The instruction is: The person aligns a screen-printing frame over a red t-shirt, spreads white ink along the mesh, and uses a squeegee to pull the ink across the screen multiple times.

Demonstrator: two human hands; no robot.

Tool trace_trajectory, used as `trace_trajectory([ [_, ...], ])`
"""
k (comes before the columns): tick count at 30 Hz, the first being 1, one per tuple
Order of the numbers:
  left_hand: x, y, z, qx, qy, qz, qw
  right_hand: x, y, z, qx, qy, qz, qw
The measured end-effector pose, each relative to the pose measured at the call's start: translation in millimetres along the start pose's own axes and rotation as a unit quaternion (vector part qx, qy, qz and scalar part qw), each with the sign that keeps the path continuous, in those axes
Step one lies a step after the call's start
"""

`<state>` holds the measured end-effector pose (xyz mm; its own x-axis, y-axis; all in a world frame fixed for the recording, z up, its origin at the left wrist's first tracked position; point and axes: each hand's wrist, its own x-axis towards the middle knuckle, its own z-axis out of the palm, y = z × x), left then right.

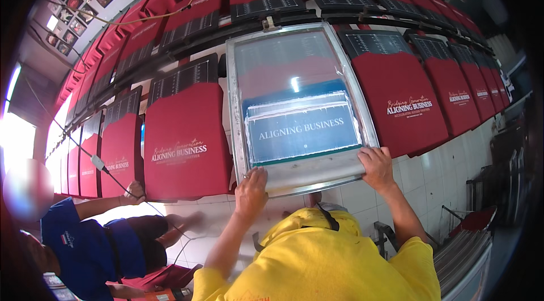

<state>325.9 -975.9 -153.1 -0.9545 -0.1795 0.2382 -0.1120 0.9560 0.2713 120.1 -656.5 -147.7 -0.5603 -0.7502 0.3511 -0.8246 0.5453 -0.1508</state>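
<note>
A metal-framed printing screen (233, 103) lies over one of the boards in front of me. White lettering shows in its blue stencil area (306, 131), edged with whitish ink smears. Across the screen's near end runs a wide grey bar, by its look a squeegee (314, 177). My left hand (251, 192) is closed round the bar's left end, and my right hand (376, 166) grips its right end. The undersides of both hands are hidden, as is the cloth directly below the stencil.
Red printed shirts on boards flank the screen, one at left (184, 145) and one at right (396, 97). More boards fill the row behind. A co-worker in a blue shirt (85, 238) stands at left, near a hanging cable (99, 162). Stacked frames (467, 261) stand at lower right.
</note>
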Motion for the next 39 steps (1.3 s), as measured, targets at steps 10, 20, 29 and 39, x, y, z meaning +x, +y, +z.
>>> trace_trajectory([
  [10,-37,10,22,-0.017,-0.081,0.004,0.997,-40,-24,8,0.014,-0.099,0.056,0.993],
  [20,-26,-15,4,-0.109,-0.018,-0.111,0.988,-38,21,29,0.097,0.096,0.199,0.97],
  [29,-7,-90,68,-0.165,0.055,-0.333,0.927,-16,74,93,0.167,0.129,0.414,0.886],
  [39,6,-79,54,-0.321,0.1,-0.454,0.825,-4,74,80,0.234,0.041,0.51,0.827],
])
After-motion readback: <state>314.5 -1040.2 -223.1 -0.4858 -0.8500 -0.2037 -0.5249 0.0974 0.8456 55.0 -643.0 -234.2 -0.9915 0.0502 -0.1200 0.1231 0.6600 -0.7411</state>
